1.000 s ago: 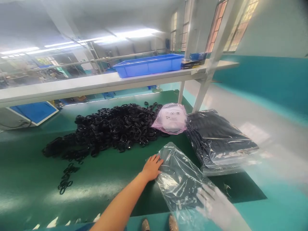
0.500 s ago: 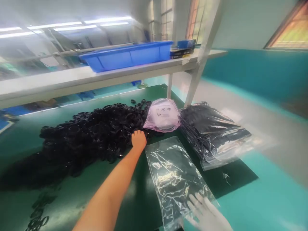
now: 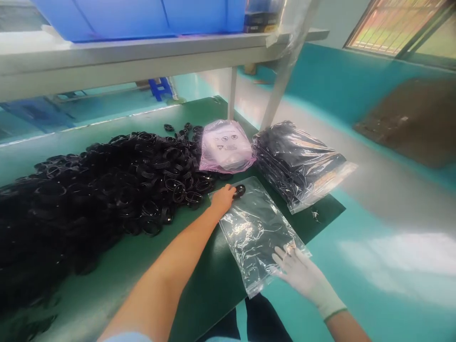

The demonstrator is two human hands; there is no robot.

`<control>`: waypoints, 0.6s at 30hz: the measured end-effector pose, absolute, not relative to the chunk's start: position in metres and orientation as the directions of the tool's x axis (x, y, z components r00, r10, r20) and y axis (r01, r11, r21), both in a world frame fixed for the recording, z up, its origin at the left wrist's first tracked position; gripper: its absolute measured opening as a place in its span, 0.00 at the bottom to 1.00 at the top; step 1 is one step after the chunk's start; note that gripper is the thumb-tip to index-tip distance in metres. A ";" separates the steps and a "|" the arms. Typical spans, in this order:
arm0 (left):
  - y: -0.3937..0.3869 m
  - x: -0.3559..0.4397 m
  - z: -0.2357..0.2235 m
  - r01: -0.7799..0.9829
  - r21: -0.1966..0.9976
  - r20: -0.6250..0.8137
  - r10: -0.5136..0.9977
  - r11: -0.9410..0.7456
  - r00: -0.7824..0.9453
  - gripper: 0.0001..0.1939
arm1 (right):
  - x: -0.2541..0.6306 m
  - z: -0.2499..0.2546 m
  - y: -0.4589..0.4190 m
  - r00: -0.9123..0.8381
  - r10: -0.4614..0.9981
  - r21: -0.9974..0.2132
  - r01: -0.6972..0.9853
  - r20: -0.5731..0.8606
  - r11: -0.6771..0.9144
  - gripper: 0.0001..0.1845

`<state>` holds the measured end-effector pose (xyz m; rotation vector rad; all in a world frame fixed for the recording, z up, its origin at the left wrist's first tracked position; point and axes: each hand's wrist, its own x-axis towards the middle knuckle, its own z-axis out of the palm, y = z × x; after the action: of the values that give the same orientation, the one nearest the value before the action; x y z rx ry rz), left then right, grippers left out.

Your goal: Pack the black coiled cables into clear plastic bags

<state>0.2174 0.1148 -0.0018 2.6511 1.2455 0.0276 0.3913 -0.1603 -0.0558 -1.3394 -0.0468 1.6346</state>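
A clear plastic bag point(image 3: 254, 228) lies flat on the green table point(image 3: 156, 256) near its front right corner. My bare left hand point(image 3: 223, 199) rests at the bag's far end, fingers closed on a small black ring point(image 3: 239, 190). My right hand point(image 3: 297, 270), in a white glove, lies flat with fingers spread on the bag's near corner. A big heap of black rings point(image 3: 107, 185) covers the table to the left of my left hand.
A pink bag point(image 3: 224, 147) lies behind the clear bag. A stack of filled clear bags point(image 3: 297, 164) sits at the table's right edge. A white shelf point(image 3: 142, 52) with a blue tray point(image 3: 135, 16) hangs overhead on slanted posts point(image 3: 281, 76). The teal floor point(image 3: 374, 247) is on the right.
My left hand went from the clear bag to the ring heap and came back to the bag's far end with a ring. My head has tipped down and closer.
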 end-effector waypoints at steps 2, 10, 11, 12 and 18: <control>0.105 0.220 -0.010 0.771 0.206 -0.049 0.781 -0.602 0.622 0.19 | 0.391 -0.056 -0.160 0.111 0.681 -0.516 -0.742 -0.724 -0.428 0.22; 0.058 0.189 -0.051 0.822 0.130 -0.055 0.824 -0.554 0.564 0.28 | 0.337 -0.044 -0.163 -0.200 0.643 -0.213 -0.836 -0.740 -0.506 0.24; 0.060 0.189 -0.053 0.819 0.128 -0.055 0.820 -0.560 0.570 0.29 | 0.330 -0.043 -0.163 -0.256 0.637 -0.186 -0.820 -0.727 -0.542 0.23; 0.064 0.190 -0.055 0.806 0.129 -0.051 0.808 -0.577 0.587 0.29 | 0.326 -0.042 -0.162 -0.290 0.643 -0.182 -0.806 -0.709 -0.564 0.21; 0.095 0.197 -0.050 0.721 0.154 -0.047 0.724 -0.675 0.688 0.28 | 0.334 -0.033 -0.160 -0.415 0.616 -0.292 -0.615 -0.670 -0.732 0.24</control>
<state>0.1966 0.0954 -0.0501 2.7370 1.1807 0.0260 0.3341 -0.1597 -0.0325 -1.0240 -0.0009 2.1623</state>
